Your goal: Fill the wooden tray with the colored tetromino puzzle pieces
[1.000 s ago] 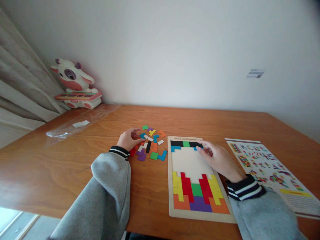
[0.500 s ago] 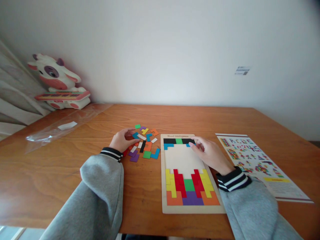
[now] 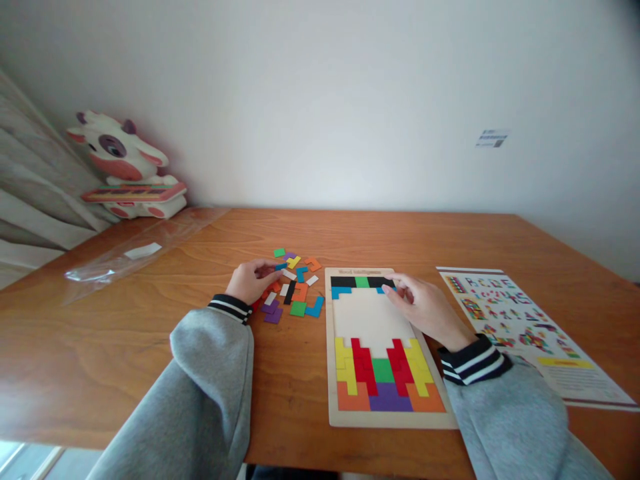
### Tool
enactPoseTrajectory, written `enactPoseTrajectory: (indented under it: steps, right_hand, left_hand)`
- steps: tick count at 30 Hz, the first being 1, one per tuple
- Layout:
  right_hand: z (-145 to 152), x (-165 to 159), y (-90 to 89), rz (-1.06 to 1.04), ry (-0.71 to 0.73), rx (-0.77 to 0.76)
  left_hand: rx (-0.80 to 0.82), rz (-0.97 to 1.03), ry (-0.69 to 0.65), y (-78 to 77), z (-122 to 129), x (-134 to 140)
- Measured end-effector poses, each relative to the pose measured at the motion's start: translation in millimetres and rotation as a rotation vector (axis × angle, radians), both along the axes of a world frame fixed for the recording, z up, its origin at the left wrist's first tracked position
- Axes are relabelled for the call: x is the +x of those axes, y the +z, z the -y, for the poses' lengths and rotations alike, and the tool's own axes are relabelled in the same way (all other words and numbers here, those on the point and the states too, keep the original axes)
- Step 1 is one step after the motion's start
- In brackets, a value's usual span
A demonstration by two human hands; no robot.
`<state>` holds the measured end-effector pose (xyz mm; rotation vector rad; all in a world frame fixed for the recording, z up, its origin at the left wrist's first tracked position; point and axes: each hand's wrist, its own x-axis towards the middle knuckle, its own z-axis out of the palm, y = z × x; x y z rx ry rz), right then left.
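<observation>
Left of the puzzle board, the left hand pinches a blue piece! Right hand at the board's far right corner, grip impossible to tell.

The left sleeve and right sleeve are plain grey, loose fabric. Each ends in a snug black cuff banded with white stripes; just behind the cuff the cloth puffs out.

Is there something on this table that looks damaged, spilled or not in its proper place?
Nothing looks damaged or spilled. The loose pieces lie jumbled beside the board, unlike those fitted inside it; the clear plastic looks like leftover packaging.
</observation>
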<state>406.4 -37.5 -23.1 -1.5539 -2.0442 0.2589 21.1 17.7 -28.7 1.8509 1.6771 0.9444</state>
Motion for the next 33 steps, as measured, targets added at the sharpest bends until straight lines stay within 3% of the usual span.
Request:
enactPoseTrajectory:
  steps: [5,9,13,17,20,25,29,33]
  right_hand:
    - [1,-1,0.8,0.002,0.008,-0.005]
    - [0,-1,1.5,0.0,0.014,-0.002]
    - [-1,0,1.1,-0.005,0.025,0.011]
    - [0,-7,5.6,-0.021,0.049,-0.009]
    - [4,-28,17.8,-0.009,0.154,-0.035]
    - [6,-90,36.1,0.14,0.417,-0.015]
    - [-5,-131,29.9,0.177,0.433,-0.068]
    - [-11,-143,20.9,0.169,0.358,-0.095]
  left_hand:
    - [0.096,-0.042,0.004,5.8,8,15]
    - [0.156,-0.024,-0.131,6.9,18,30]
    - [0.158,-0.178,-0.28,6.6,26,40]
    - [0.177,-0.232,-0.217,4.8,26,42]
    - [0.22,-0.223,-0.143,1.8,23,41]
    - [0.222,-0.195,-0.069,-4.6,18,39]
    - [0.185,-0.158,-0.064,-7.1,17,38]
    - [0.177,-0.156,-0.066,-7.6,17,39]
